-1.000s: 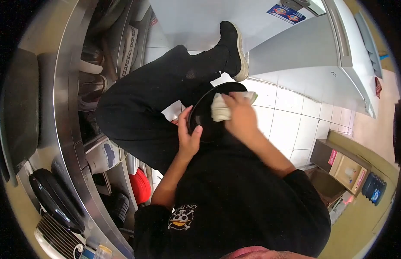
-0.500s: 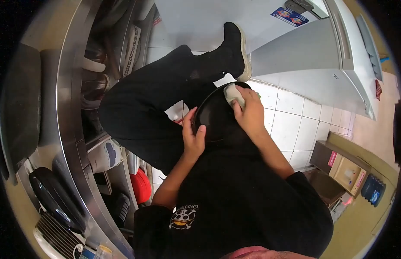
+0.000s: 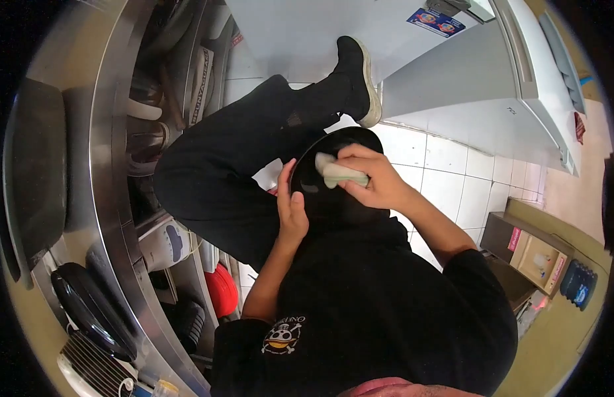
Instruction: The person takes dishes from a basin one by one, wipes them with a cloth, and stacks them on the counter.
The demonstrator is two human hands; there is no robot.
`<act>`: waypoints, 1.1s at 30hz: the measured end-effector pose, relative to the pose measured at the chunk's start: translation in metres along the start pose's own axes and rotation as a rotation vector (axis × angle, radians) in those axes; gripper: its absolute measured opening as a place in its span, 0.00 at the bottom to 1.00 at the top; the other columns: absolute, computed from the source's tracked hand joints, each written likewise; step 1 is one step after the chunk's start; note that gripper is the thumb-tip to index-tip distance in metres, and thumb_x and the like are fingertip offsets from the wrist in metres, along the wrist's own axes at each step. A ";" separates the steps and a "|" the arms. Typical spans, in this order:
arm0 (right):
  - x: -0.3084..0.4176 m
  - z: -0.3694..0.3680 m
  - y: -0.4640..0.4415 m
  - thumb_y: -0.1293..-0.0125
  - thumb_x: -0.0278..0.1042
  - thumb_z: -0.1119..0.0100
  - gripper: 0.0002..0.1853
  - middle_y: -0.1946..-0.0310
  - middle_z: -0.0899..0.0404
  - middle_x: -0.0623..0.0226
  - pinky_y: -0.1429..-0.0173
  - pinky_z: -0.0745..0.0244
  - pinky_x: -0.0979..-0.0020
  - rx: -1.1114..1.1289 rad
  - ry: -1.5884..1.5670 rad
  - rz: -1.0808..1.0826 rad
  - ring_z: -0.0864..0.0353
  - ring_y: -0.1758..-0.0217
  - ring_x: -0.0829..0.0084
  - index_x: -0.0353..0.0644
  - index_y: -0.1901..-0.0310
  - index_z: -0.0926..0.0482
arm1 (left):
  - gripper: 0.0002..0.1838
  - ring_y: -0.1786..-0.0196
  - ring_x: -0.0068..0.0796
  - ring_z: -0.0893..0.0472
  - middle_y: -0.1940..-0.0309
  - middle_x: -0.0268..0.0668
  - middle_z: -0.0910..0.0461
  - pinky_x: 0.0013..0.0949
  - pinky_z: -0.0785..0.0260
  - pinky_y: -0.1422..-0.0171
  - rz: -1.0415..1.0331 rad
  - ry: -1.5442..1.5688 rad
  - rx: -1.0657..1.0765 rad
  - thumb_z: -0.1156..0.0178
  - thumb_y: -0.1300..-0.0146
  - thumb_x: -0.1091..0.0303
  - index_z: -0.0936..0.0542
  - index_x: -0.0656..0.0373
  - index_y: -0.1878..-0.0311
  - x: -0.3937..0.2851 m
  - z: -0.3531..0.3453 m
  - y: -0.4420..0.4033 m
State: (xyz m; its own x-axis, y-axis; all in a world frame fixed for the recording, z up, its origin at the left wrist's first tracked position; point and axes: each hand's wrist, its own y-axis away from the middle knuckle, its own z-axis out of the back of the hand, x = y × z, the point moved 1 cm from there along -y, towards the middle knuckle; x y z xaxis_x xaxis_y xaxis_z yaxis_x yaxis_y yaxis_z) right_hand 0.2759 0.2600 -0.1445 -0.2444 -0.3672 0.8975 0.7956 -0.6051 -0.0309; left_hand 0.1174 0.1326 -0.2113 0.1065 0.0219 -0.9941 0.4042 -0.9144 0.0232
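A round black pan or dish (image 3: 311, 188) rests tilted over my lap, its inner side facing me. My left hand (image 3: 292, 208) grips its left rim, with the thumb on the near side and the fingers along the edge. Bunched in my right hand (image 3: 373, 177) is a pale cloth (image 3: 340, 173), which lies against the inside of the black dish. The fingers of that hand are closed round the cloth. The dish's lower part merges with my black shirt and cannot be made out.
A steel counter (image 3: 108, 165) runs down the left, with shelves holding jars, a white tub (image 3: 165, 246) and red round things (image 3: 221, 291) beneath. A white fridge (image 3: 452, 86) stands ahead to the right. Boxes (image 3: 535, 258) and a blue bottle (image 3: 577, 284) are at the right.
My right hand and the cloth have moved from the dish's upper right edge down and left towards its middle. My left hand keeps its hold on the rim.
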 end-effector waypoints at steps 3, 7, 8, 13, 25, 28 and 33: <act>0.006 -0.018 0.000 0.55 0.25 0.36 0.24 0.53 0.25 0.61 0.52 0.25 0.63 -0.012 0.344 0.237 0.24 0.55 0.58 0.47 0.50 0.19 | 0.36 0.34 0.40 0.33 0.36 0.49 0.34 0.39 0.45 0.28 -0.039 0.011 0.048 0.48 0.35 0.52 0.40 0.69 0.31 -0.004 -0.006 0.005; -0.014 -0.022 0.002 0.55 0.27 0.36 0.28 0.51 0.26 0.63 0.54 0.25 0.61 -0.072 0.594 0.159 0.26 0.55 0.57 0.52 0.46 0.21 | 0.35 0.37 0.36 0.31 0.38 0.46 0.33 0.37 0.42 0.30 -0.062 0.059 0.024 0.43 0.40 0.63 0.39 0.70 0.31 -0.006 -0.002 0.008; -0.020 -0.017 0.004 0.55 0.27 0.37 0.28 0.51 0.26 0.63 0.54 0.24 0.61 -0.149 0.655 0.063 0.26 0.55 0.57 0.52 0.46 0.21 | 0.35 0.37 0.36 0.31 0.37 0.46 0.33 0.36 0.42 0.30 -0.052 0.056 0.012 0.44 0.41 0.65 0.39 0.70 0.32 -0.003 0.000 0.010; -0.028 -0.007 0.031 0.51 0.31 0.37 0.25 0.56 0.21 0.58 0.54 0.22 0.59 -0.083 0.697 -0.373 0.20 0.56 0.54 0.45 0.46 0.21 | 0.34 0.38 0.38 0.32 0.39 0.47 0.33 0.38 0.44 0.30 -0.114 -0.082 0.015 0.45 0.42 0.66 0.38 0.70 0.33 0.003 -0.005 0.016; 0.015 -0.045 0.021 0.43 0.23 0.39 0.13 0.64 0.17 0.63 0.55 0.24 0.73 0.101 -0.444 -0.294 0.19 0.61 0.75 0.33 0.55 0.20 | 0.42 0.40 0.39 0.33 0.41 0.47 0.34 0.39 0.45 0.31 -0.183 -0.074 0.033 0.60 0.31 0.38 0.40 0.71 0.32 0.011 -0.001 0.020; 0.005 -0.024 0.020 0.41 0.28 0.36 0.16 0.61 0.17 0.65 0.54 0.22 0.72 -0.090 -0.530 -0.269 0.19 0.60 0.78 0.35 0.51 0.21 | 0.42 0.36 0.40 0.33 0.39 0.49 0.34 0.39 0.47 0.29 -0.158 -0.033 -0.116 0.58 0.31 0.38 0.42 0.71 0.31 0.009 -0.006 0.021; 0.011 0.017 0.016 0.40 0.24 0.41 0.16 0.60 0.17 0.66 0.53 0.20 0.70 -0.381 -0.767 -0.271 0.17 0.59 0.75 0.34 0.50 0.22 | 0.42 0.35 0.40 0.34 0.37 0.50 0.35 0.39 0.47 0.28 -0.053 0.119 -0.136 0.57 0.32 0.40 0.43 0.72 0.31 0.015 -0.002 0.017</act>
State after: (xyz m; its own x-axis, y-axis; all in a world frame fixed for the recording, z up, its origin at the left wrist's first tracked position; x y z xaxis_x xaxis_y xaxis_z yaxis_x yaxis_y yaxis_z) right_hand 0.2950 0.2582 -0.1277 0.1485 0.3124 0.9383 0.4929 -0.8459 0.2037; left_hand 0.1283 0.1182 -0.2260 0.1856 0.1234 -0.9748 0.5300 -0.8479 -0.0065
